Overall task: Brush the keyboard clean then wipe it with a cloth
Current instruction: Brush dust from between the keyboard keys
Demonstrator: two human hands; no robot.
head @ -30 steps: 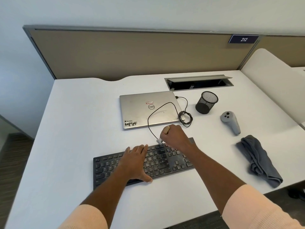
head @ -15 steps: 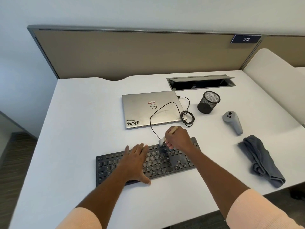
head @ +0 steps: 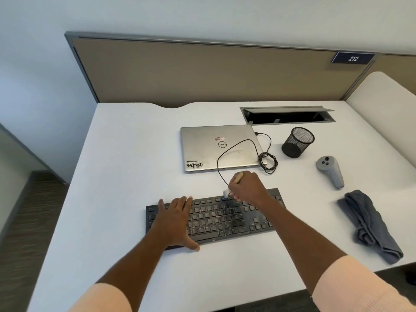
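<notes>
A black keyboard lies on the white desk in front of me, dusty on its right half. My left hand lies flat on the keyboard's left half, fingers straight. My right hand grips a small wooden-handled brush; its pale bristles touch the top key row near the middle. A crumpled grey cloth rests on the desk at the right, apart from both hands.
A closed silver laptop sits behind the keyboard with a black cable looped beside it. A black mesh cup and a grey controller stand at the right. An open cable hatch is at the back.
My right hand with the brush has shifted slightly rightward along the top key row. My left hand stays flat on the keyboard. The camera view has moved a little.
</notes>
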